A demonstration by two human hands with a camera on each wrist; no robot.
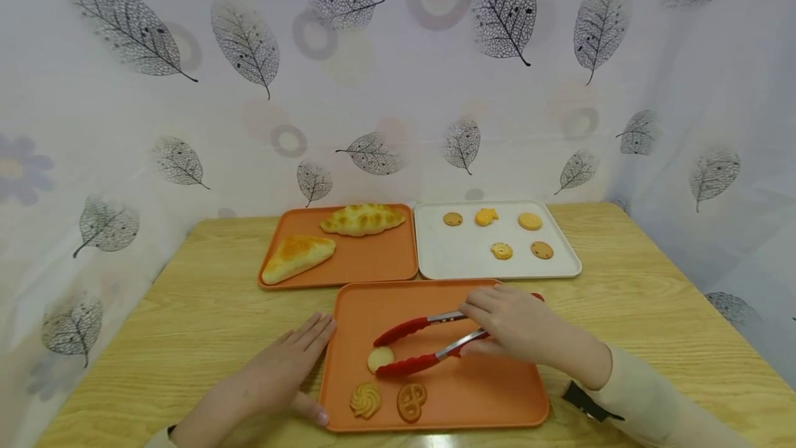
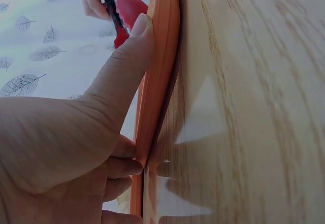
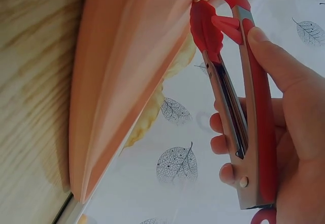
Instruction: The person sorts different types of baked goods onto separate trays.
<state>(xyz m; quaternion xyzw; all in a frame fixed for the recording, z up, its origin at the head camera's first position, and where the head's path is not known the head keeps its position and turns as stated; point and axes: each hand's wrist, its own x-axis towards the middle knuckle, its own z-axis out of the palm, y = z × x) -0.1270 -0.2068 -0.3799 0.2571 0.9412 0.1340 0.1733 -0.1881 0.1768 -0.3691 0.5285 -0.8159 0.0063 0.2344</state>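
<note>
In the head view my right hand grips red-tipped metal tongs over the front orange tray. The tongs' red tips stand on either side of a round pale cookie. Nearer the front edge lie a swirled cookie and a pretzel-shaped cookie. My left hand rests against the tray's left edge, its fingers extended and the thumb by the front corner. In the left wrist view, the thumb touches the tray's rim. The right wrist view shows fingers curled round the tongs' handles.
Behind, a second orange tray bears a triangular bread and a long bread. Beside it a white tray holds several small cookies. A leaf-patterned cloth hangs behind the wooden table.
</note>
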